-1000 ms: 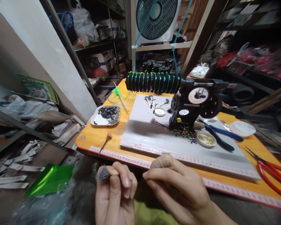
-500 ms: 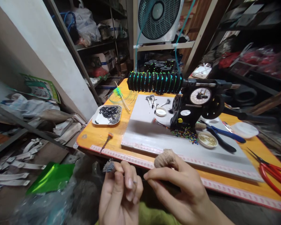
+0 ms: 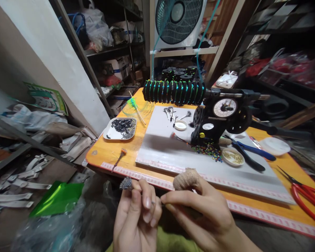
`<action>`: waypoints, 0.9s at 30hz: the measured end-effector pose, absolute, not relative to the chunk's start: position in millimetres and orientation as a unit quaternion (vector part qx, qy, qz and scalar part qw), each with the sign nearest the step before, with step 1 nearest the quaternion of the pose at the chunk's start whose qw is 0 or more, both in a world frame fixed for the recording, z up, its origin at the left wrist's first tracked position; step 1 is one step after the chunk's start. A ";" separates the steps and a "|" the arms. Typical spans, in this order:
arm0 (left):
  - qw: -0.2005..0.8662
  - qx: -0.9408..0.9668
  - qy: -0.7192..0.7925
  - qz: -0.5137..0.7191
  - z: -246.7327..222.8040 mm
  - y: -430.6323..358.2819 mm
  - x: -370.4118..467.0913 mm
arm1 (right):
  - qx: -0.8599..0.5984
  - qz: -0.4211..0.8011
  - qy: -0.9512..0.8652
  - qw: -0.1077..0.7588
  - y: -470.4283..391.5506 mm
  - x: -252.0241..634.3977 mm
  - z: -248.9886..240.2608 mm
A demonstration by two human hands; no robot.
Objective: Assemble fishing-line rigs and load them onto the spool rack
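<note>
My left hand is closed around a small bundle of thin strands with grey tips, which fan out past the thumb and forefinger. My right hand is in a pinch, thumb against forefinger, close to the left fingertips; what lies in that pinch is too small to make out. A beige wrap covers one finger of the right hand. Both hands are in front of the table's near edge. On the table just beyond the left hand lies a similar bundle with orange tips.
A black winding machine stands on a pale board. To the left sits a white tray of small dark pieces. Loose coloured beads, a small dish, blue-handled pliers and red-handled scissors lie to the right.
My left hand has shifted slightly to the right with the grey-tipped bundle, nearer the right fingertips. The right hand is nearly where it was, still pinched.
</note>
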State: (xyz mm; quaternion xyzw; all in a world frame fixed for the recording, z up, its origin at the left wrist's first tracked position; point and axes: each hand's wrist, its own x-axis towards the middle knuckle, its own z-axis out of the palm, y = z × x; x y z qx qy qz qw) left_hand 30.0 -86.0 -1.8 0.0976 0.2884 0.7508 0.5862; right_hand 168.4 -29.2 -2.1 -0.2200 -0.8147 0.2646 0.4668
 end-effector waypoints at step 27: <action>0.624 0.074 0.263 0.733 -3.9 -85.3 31.8 | -0.212 0.336 -0.761 0.513 -25.8 163.3 -3.1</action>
